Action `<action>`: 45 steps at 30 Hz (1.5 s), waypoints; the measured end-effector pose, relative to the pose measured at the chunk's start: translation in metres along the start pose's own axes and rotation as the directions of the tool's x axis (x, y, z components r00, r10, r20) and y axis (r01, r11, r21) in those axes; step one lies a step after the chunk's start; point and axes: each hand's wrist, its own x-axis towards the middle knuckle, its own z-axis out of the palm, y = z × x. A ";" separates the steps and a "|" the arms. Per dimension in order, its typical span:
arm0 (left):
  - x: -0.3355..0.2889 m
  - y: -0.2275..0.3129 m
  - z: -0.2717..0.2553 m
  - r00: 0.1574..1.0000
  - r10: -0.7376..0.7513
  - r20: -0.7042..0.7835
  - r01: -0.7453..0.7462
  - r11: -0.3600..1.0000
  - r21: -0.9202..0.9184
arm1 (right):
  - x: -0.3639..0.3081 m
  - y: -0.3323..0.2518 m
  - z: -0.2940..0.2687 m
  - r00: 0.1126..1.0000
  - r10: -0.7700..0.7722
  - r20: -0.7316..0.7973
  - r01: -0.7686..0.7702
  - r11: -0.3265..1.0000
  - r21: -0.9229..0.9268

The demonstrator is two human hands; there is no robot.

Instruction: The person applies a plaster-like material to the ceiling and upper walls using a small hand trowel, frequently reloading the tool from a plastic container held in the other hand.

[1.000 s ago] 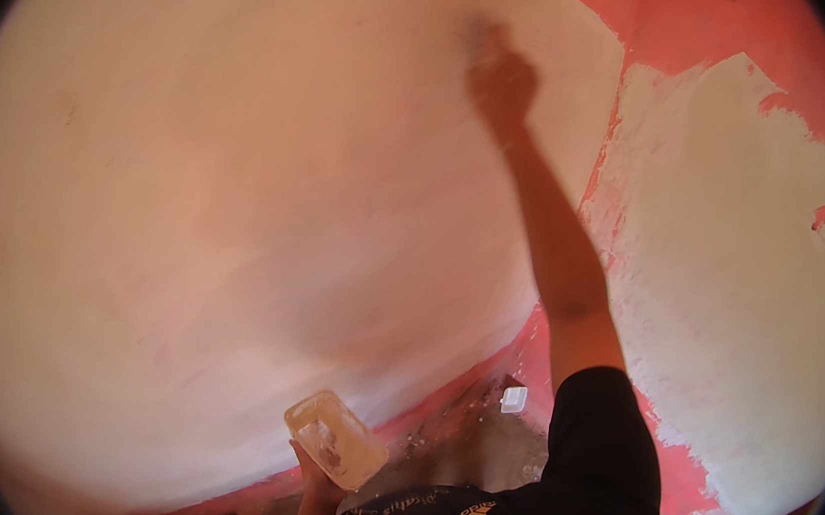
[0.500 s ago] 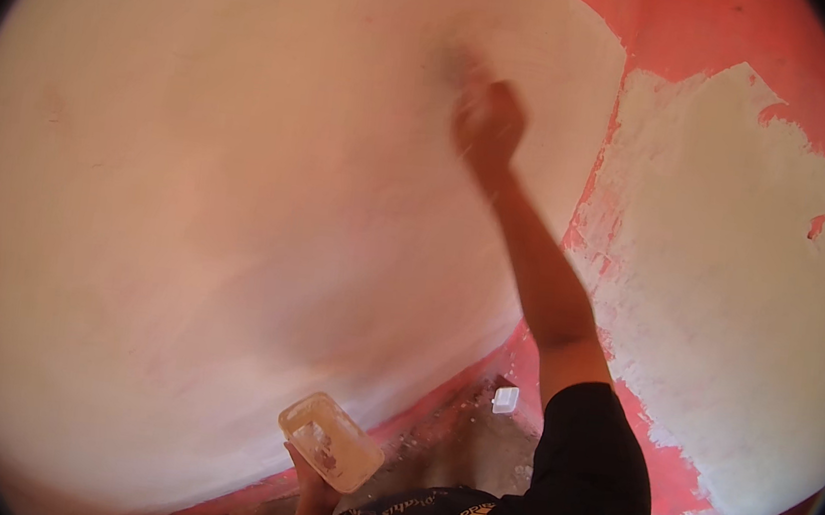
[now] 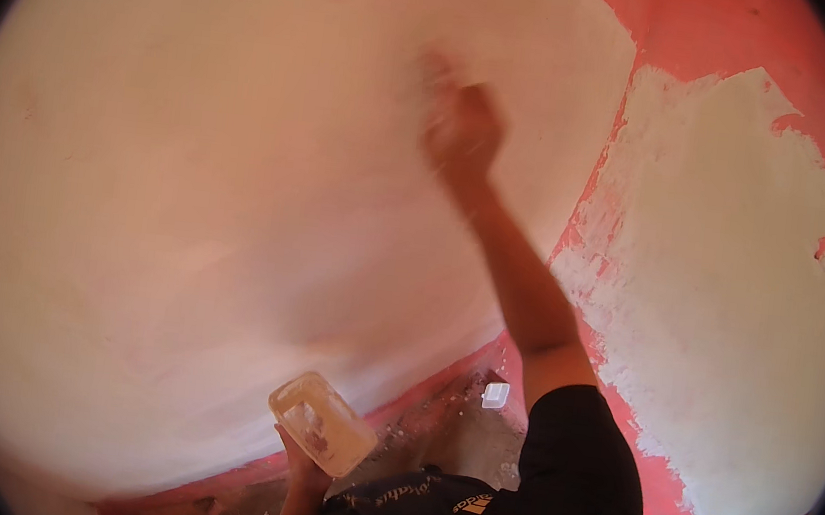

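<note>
My left hand [image 3: 303,462] is closed round the underside and near edge of a clear rectangular plastic tub [image 3: 350,439], low in front of me. The tub is tilted, and some pale paste is smeared inside it. Up at the wall, my right hand [image 3: 466,132] is closed like a fist, with the arm stretched out. Motion smears its fingers, and a blurred shape beside them is too unclear to name. Under and around this hand lies the pale coated wall [image 3: 169,182].
A second wall at the right has a ragged pale coat [image 3: 722,280] over red paint [image 3: 728,29]. A red strip runs along the wall's foot. On the dirty floor [image 3: 469,439] lies a small white container [image 3: 495,396] near the corner.
My right hand has moved left and slightly down along the wall. The left hand and the tub have shifted a little left and up in the picture.
</note>
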 end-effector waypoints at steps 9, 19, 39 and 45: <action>0.008 -0.012 -0.018 0.963 0.080 -0.257 -0.118 0.983 -0.137 | 0.019 0.054 -0.027 0.887 0.455 -0.075 -0.422 0.867 0.266; 0.010 -0.021 -0.047 0.984 0.137 -0.116 -0.142 0.989 -0.036 | -0.106 -0.158 -0.018 0.988 -0.125 0.096 0.062 0.869 0.491; 0.022 -0.034 -0.043 0.911 0.171 -0.375 -0.263 0.941 -0.211 | -0.032 0.000 0.045 0.873 0.487 -0.015 -0.446 0.811 0.379; 0.020 -0.047 -0.051 0.935 0.197 -0.296 -0.260 0.946 -0.192 | -0.106 -0.173 0.031 0.998 0.047 -0.030 -0.029 0.899 0.437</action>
